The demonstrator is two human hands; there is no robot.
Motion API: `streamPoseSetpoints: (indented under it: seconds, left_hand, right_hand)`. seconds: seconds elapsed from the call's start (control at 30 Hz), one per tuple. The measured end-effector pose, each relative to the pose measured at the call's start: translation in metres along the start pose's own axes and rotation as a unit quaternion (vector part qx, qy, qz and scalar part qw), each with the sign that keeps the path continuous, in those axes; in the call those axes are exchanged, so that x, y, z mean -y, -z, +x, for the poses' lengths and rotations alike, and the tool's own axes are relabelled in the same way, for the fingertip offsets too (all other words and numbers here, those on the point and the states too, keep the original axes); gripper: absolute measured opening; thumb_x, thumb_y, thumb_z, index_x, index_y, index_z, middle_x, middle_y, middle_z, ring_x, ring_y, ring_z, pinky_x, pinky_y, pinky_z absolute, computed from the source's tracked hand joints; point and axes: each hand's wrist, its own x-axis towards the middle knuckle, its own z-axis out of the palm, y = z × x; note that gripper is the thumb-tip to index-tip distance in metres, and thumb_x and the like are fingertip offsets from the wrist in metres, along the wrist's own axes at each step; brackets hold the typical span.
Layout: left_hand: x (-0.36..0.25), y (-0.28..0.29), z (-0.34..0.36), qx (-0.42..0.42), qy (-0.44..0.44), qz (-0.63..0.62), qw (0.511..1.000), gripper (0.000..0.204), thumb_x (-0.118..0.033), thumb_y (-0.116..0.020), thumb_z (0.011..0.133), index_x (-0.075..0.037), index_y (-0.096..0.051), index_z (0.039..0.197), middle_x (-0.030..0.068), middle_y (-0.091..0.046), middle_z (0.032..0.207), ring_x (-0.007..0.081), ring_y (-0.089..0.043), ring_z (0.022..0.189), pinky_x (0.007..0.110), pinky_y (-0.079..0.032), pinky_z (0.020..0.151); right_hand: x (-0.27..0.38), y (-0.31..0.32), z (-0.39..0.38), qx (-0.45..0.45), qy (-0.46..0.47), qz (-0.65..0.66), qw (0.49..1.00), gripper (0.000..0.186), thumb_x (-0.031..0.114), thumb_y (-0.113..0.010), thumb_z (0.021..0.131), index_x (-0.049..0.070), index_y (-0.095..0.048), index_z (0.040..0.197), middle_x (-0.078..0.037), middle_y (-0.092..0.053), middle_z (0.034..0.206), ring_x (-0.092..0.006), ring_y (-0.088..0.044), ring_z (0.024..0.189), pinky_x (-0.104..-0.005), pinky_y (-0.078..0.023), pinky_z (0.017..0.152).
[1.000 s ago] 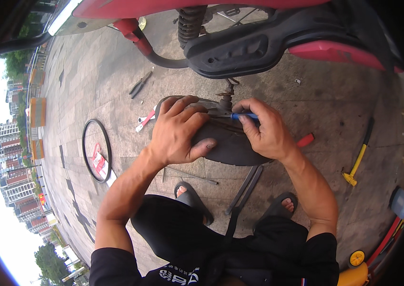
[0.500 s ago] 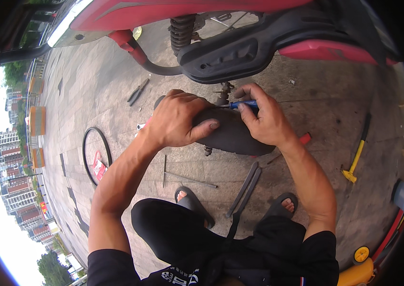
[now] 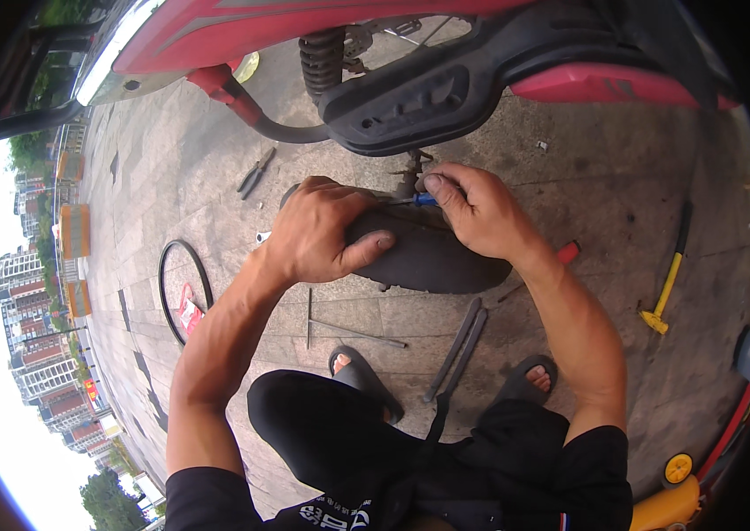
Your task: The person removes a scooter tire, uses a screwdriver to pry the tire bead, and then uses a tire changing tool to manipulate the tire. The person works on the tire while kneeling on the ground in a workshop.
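Note:
A black tire point(image 3: 428, 258) on a wheel stands between my hands, under the black side panel point(image 3: 415, 111) of a red two-wheeler. My left hand point(image 3: 320, 234) grips it from the left, fingers bent over its far side and thumb lying along the tread. At the far side of the tire, my right hand point(image 3: 485, 217) closes on the blue handle of a screwdriver-like tool point(image 3: 425, 199). Its metal shaft points left along the tire's far edge, and the tip is hidden by the left hand. A metal axle fitting point(image 3: 408, 181) shows just beyond.
Pliers point(image 3: 257, 173) lie at the far left, and a black ring point(image 3: 162, 288) with a red packet point(image 3: 189, 311) lies nearer. A T-handle wrench point(image 3: 357, 333) and two flat bars point(image 3: 456, 350) are before my feet. A yellow-and-black hammer point(image 3: 669, 288) and a red-handled tool point(image 3: 569, 252) lie rightward.
My right hand has shifted slightly left and its fingers have closed further over the blue handle. My left hand has moved a little left, still on the tire.

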Motion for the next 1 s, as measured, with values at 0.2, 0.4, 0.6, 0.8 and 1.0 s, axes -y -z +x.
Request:
streamPoseSetpoints:
  seconds: [0.2, 0.4, 0.6, 0.8, 1.0]
  left_hand:
    - [-0.002, -0.001, -0.001, -0.006, 0.001, 0.004, 1.0, 0.048, -0.048, -0.061, 0.084, -0.002, -0.066, 0.1, 0.0166, -0.066, 0.078, 0.0388, -0.062, 0.077, 0.044, -0.047, 0.077]
    - [-0.002, -0.005, 0.002, -0.023, -0.014, 0.043, 0.999, 0.05, -0.049, -0.061, 0.084, -0.003, -0.066, 0.103, 0.0165, -0.067, 0.079, 0.0387, -0.063, 0.078, 0.044, -0.048, 0.078]
    - [-0.003, -0.002, 0.012, -0.01, 0.018, 0.011, 1.0, 0.048, -0.049, -0.06, 0.086, -0.004, -0.07, 0.097, 0.0164, -0.067, 0.078, 0.0382, -0.063, 0.077, 0.045, -0.048, 0.078]
    - [-0.003, 0.003, 0.02, 0.018, 0.077, -0.054, 0.995, 0.046, -0.047, -0.053, 0.092, -0.004, -0.07, 0.096, 0.0176, -0.067, 0.079, 0.0401, -0.063, 0.077, 0.046, -0.05, 0.071]
    - [-0.004, -0.001, 0.01, -0.107, 0.134, -0.047, 0.984, 0.038, -0.038, -0.055, 0.093, -0.003, -0.071, 0.09, 0.0204, -0.066, 0.079, 0.041, -0.064, 0.077, 0.045, -0.05, 0.07]
  right_hand:
    - [0.013, 0.021, 0.012, 0.224, -0.049, -0.148, 0.962, 0.036, 0.026, -0.056, 0.096, -0.004, -0.065, 0.079, -0.024, -0.06, 0.067, -0.0394, -0.059, 0.064, -0.0445, -0.046, 0.064]
    - [0.019, 0.021, 0.021, 0.225, -0.01, -0.192, 0.955, 0.034, 0.029, -0.057, 0.093, -0.001, -0.068, 0.081, -0.024, -0.065, 0.078, -0.0421, -0.064, 0.079, -0.0477, -0.05, 0.072]
    - [0.022, 0.025, 0.013, 0.18, 0.077, -0.319, 0.927, 0.029, 0.027, -0.062, 0.09, 0.0, -0.066, 0.08, -0.022, -0.065, 0.075, -0.0413, -0.064, 0.074, -0.049, -0.05, 0.068]
    - [0.011, 0.025, 0.011, 0.14, 0.006, -0.169, 0.976, 0.03, 0.027, -0.06, 0.092, -0.001, -0.066, 0.083, -0.023, -0.065, 0.077, -0.0417, -0.064, 0.077, -0.0471, -0.049, 0.069]
    - [0.001, 0.013, 0.011, 0.157, -0.079, -0.117, 0.978, 0.034, 0.03, -0.057, 0.094, -0.002, -0.067, 0.087, -0.025, -0.065, 0.081, -0.0415, -0.064, 0.079, -0.0452, -0.049, 0.072]
